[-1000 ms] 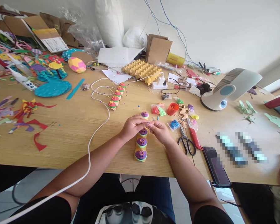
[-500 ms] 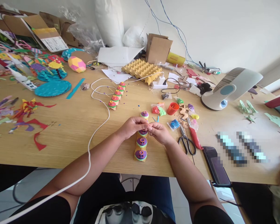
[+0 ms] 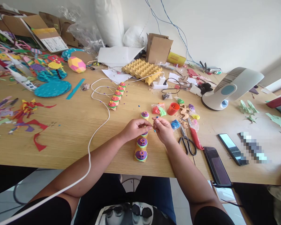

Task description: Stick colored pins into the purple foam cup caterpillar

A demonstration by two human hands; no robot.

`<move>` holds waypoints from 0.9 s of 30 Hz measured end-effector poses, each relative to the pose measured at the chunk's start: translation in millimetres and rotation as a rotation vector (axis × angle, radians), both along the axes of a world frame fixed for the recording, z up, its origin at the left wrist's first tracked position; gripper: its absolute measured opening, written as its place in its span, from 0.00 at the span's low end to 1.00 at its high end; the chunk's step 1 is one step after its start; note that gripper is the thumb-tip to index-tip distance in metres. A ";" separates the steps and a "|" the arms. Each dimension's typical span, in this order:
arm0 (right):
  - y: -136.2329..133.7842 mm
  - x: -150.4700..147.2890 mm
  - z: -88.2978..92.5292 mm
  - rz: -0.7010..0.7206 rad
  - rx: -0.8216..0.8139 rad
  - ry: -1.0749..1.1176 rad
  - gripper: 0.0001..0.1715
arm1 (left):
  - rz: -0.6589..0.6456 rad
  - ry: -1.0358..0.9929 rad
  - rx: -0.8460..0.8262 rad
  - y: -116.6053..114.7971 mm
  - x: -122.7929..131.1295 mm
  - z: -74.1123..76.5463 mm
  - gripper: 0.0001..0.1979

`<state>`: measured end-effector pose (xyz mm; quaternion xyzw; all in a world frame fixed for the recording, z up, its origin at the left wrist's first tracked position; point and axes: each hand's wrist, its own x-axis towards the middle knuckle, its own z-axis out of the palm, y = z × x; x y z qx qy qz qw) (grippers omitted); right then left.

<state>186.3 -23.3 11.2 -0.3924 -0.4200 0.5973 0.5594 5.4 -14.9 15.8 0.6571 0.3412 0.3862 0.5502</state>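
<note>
A row of purple, green and yellow foam-topped cups (image 3: 141, 147) lies on the wooden table (image 3: 79, 125) in front of me. My left hand (image 3: 134, 128) rests over the middle of that row, fingers curled and pinched toward the right. My right hand (image 3: 162, 128) is pinched just beside it, holding a thin pin with a blue head. The two sets of fingertips almost touch. A second row of red-topped cups (image 3: 117, 96) lies farther back.
Scissors (image 3: 186, 141) and a red cutter (image 3: 194, 136) lie right of my hands, with small bags of coloured bits and a red cup (image 3: 173, 109). Two phones (image 3: 216, 166) lie at the right. A white cable (image 3: 100, 122) crosses the table. A fan (image 3: 229, 89), egg tray (image 3: 142, 70) and foam scraps (image 3: 25, 115) lie around.
My right hand has lifted slightly up and to the right, and the blue-headed pin now shows at its fingertips. My left hand stays on the cup row.
</note>
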 end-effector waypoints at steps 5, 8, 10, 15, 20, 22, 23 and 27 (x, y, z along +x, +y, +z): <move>-0.9 0.9 3.1 -0.033 0.036 -0.090 0.22 | 0.134 -0.008 0.019 3.3 -0.6 -2.7 0.15; -0.9 4.1 5.1 -0.050 0.070 -0.154 0.23 | 0.167 0.032 0.026 5.0 -2.2 -3.1 0.15; -0.3 5.8 4.9 -0.079 0.086 -0.184 0.21 | 0.155 0.057 0.029 5.1 -2.7 -3.2 0.15; 0.8 5.4 3.4 -0.168 0.099 -0.229 0.19 | 0.138 0.079 0.027 4.0 -2.0 -2.9 0.14; -0.2 3.5 3.4 -0.205 0.101 -0.271 0.19 | 0.120 0.090 0.022 2.2 -0.7 -1.4 0.14; -0.3 3.1 2.7 -0.213 0.106 -0.257 0.19 | 0.112 0.093 0.029 1.5 -0.2 -0.5 0.14; -0.3 3.0 2.1 -0.216 0.112 -0.244 0.18 | 0.107 0.091 0.030 1.1 0.1 -0.2 0.14; 0.6 3.1 -0.4 -0.220 0.115 -0.228 0.18 | 0.098 0.078 0.026 0.4 0.5 0.4 0.14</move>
